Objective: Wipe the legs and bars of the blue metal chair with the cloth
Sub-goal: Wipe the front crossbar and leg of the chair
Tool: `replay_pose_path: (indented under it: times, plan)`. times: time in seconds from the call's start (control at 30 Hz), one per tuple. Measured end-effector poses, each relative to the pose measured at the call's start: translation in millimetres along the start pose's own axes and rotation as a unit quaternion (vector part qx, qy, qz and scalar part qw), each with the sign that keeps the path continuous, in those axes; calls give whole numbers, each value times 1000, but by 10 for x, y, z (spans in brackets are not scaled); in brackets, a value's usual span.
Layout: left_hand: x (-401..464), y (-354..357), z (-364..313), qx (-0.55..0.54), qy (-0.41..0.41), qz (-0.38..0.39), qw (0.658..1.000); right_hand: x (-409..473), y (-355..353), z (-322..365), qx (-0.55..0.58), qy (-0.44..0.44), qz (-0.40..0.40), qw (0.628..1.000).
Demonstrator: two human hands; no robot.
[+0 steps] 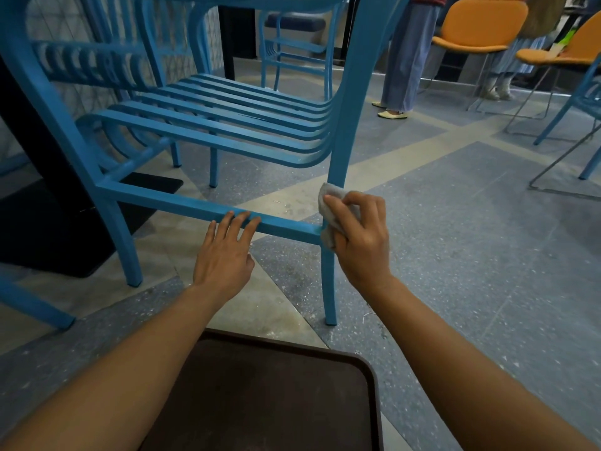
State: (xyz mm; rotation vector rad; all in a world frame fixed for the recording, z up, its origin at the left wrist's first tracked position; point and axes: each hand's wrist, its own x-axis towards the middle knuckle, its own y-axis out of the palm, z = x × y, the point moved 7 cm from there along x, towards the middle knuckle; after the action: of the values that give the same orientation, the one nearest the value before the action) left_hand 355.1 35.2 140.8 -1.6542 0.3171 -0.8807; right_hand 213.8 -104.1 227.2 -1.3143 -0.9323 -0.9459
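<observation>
Speckled blue-grey floor [455, 255] with pale bands

On it stood the blue metal chair [227, 118], orange chairs [481, 24], and a dark table base [48, 229].

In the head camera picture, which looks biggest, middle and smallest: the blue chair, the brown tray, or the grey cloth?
1. blue chair
2. brown tray, though it sits nearest the camera, which makes it look bigger
3. grey cloth, mostly hidden in the right hand

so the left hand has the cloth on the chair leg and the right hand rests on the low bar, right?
Not quite: the hands are swapped. In the head view the right hand holds the cloth on the chair leg, and the left hand rests on the low bar.
</observation>
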Motion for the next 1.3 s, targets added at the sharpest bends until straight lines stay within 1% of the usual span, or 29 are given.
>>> replay_pose_path:
  times: [0.17,0.3,0.4,0.6,0.73,0.83,0.9,1.0,1.07,1.13,1.2,1.3]
  plan:
    - [4,-19,6,3,-1,11,1000,-40,259,-125,-4,34,57,998]
    - [2,-25,15,-2,-3,20,1000,-123,316,-147,-8,48,81,996]
    - [-4,-26,9,-10,-9,28,1000,-247,363,-170,-5,71,115,991]
    - [12,4,7,7,-18,20,1000,-406,310,-229,49,158,167,972]
    - [28,42,-6,3,-37,-23,999,-500,171,-335,57,174,180,966]
    - [37,50,-67,-18,-69,-57,996,-471,12,-462,63,200,149,966]
    - [42,-3,-137,-47,-90,-85,991,-441,-85,-573,70,229,134,962]
    - [-21,-118,-317,-131,-106,-129,977,-435,-247,-714,91,253,126,955]
    - [-131,-166,-508,-174,-91,-154,968,-492,-368,-826,95,266,127,951]
    - [-276,-166,-734,-184,-50,-166,968,-616,-452,-959,96,287,140,943]
    - [-391,-91,-993,-173,4,-158,972,-775,-514,-1114,98,297,151,938]
    - [-421,59,-1404,-138,86,-120,979,-995,-560,-1390,111,331,167,922]
